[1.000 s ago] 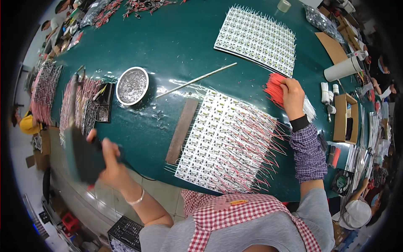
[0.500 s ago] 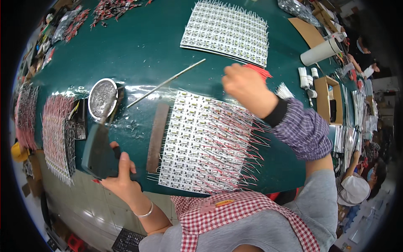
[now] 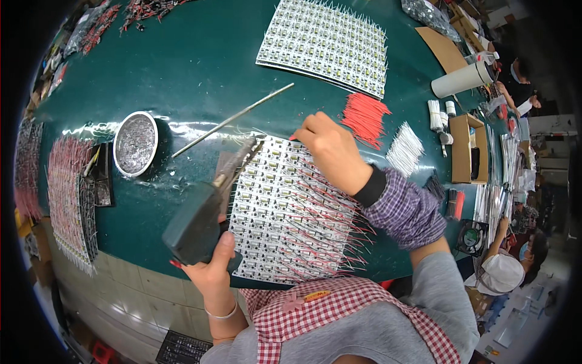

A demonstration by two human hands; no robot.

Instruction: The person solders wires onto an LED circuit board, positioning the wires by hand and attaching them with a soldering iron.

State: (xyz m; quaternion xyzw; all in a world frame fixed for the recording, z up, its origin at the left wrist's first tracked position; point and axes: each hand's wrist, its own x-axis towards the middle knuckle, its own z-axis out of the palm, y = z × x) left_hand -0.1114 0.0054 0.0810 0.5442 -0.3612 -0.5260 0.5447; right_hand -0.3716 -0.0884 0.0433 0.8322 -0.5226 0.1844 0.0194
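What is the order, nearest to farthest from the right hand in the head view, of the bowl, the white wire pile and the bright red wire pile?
1. Red pile: just right of the right hand.
2. White pile: farther right.
3. Bowl: well to the left.

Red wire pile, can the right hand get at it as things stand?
Probably yes: the red wire pile lies uncovered near the right hand, with nothing visible between them, though that hand's fingers seem to pinch a red wire.

We are seeing a green table (image 3: 200,73), a white circuit panel (image 3: 276,209) and red wires (image 3: 365,119). We are noticing a red-and-white checked apron (image 3: 351,297).
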